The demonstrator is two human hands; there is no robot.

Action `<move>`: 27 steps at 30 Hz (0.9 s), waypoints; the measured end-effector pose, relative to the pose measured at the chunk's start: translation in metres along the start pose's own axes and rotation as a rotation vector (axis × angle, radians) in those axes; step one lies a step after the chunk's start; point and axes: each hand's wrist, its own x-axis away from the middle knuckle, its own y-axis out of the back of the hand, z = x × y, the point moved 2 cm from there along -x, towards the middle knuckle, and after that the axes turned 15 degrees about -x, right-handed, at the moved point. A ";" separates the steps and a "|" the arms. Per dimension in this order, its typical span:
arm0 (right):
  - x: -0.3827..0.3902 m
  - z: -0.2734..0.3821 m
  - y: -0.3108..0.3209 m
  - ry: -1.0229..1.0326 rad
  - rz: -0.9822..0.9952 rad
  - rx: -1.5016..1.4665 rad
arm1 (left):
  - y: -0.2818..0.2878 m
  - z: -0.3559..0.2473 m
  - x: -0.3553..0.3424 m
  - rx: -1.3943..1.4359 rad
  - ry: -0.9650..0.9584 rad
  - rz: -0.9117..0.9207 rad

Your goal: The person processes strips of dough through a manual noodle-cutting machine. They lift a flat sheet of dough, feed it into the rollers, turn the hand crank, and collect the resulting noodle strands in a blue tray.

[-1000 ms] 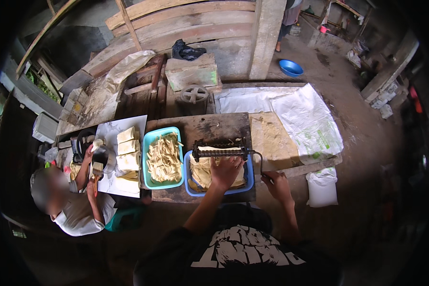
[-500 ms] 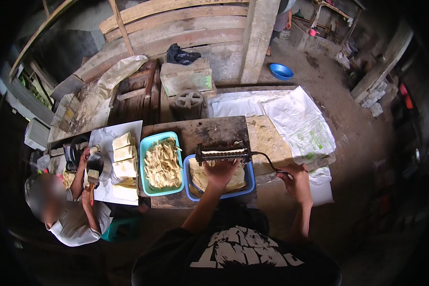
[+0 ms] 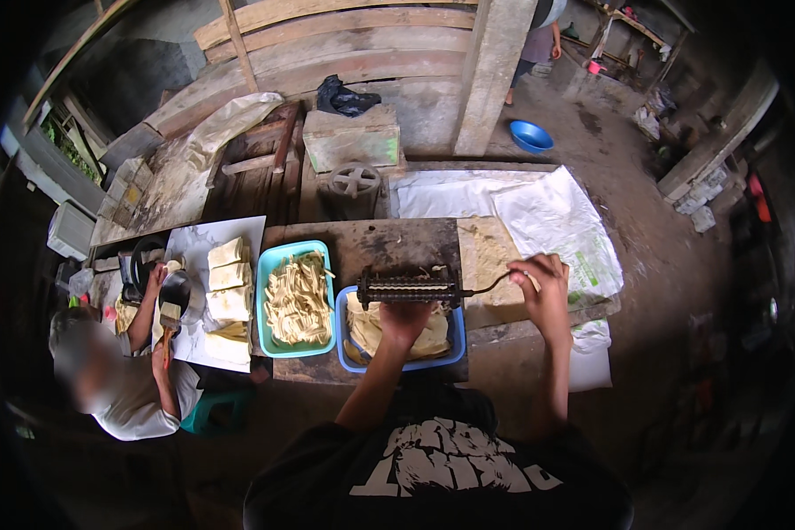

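A dark hand-cranked pasta roller [image 3: 411,287] stands on the wooden table with a pale strip of dough along its rollers. My right hand [image 3: 546,287] is closed round the end of its thin crank handle [image 3: 486,287], which sticks out to the right. Just below the roller's near side, my left hand [image 3: 405,322] reaches under it; the fingers are hidden there. Beneath that hand is a blue tray [image 3: 462,340] holding flat sheets of dough [image 3: 428,340]. Left of it, a turquoise tray [image 3: 261,309] holds a heap of cut dough strips [image 3: 299,300].
At left a co-worker [image 3: 141,389] holds a brush [image 3: 170,318] by a metal pot [image 3: 175,287]; folded dough sheets [image 3: 230,276] lie on a white board [image 3: 190,234]. White sacks [image 3: 556,216] cover the back right. A blue basin [image 3: 531,136] sits on the floor; another person stands beyond.
My right hand has swung the crank handle up and away from me, from low near the table's edge to a higher position. My left hand stays under the roller.
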 end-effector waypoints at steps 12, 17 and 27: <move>0.060 -0.107 -0.095 -0.183 -0.108 -0.405 | 0.023 0.018 -0.008 -0.242 -0.095 -0.259; 0.074 -0.036 -0.049 -0.036 -0.482 -0.177 | 0.041 0.003 0.049 -0.503 -0.192 -0.523; 0.075 0.089 -0.243 0.034 0.186 -0.399 | 0.057 -0.186 0.125 -1.906 -0.207 -0.774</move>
